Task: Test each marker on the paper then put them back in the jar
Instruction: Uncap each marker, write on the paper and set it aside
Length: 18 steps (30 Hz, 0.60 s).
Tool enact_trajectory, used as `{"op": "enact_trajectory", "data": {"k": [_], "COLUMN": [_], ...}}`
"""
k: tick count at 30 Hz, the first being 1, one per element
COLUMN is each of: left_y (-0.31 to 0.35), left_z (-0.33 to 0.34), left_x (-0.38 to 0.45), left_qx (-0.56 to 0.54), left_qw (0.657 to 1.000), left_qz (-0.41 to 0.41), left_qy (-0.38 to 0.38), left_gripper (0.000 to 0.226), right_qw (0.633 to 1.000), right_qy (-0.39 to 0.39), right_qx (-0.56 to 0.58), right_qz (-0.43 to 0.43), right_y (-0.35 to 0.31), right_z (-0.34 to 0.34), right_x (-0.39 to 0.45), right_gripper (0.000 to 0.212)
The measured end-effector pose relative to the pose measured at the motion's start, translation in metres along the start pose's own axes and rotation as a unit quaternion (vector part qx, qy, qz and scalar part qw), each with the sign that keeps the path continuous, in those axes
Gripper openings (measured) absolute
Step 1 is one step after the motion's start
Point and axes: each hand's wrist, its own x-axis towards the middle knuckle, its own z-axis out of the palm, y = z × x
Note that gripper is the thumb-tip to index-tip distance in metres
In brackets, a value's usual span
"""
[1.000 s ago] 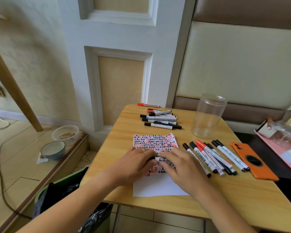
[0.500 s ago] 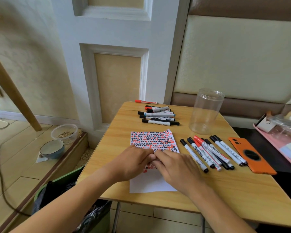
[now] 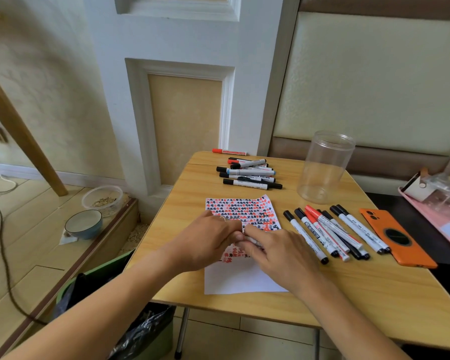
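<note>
Now, your hands: left hand (image 3: pixel 208 242) and right hand (image 3: pixel 278 253) both pinch one marker (image 3: pixel 250 239).
Place: over the paper (image 3: pixel 242 279).

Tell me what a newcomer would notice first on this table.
Probably the white paper sheet, its far half packed with red and black test marks, mid-table. Over it the left hand and right hand meet on one white-barrelled marker. Next, the empty clear plastic jar standing far right, between two groups of loose markers.
</note>
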Motion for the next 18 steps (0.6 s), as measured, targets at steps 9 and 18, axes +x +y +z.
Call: {"op": "enact_trajectory", "data": {"k": [9, 18], "left_y": [-0.018, -0.021], "left_z": [0.004, 0.032], "left_x": [0.007, 0.04], "left_qx": [0.015, 0.033], "left_qw": [0.994, 0.979], "left_qz": [-0.106, -0.174], "left_qy": [0.023, 0.099], "left_gripper": [0.018, 0.025], "right_qw": [0.992, 0.991], "right_qy": [0.009, 0.001], "right_qx": [-0.062, -0.059], "right_qz": [0.11, 0.121], "right_y": [0.013, 0.009], "right_z": [0.019, 0.021], "right_x": [-0.008, -0.009], "right_gripper": [0.036, 0.038]}}
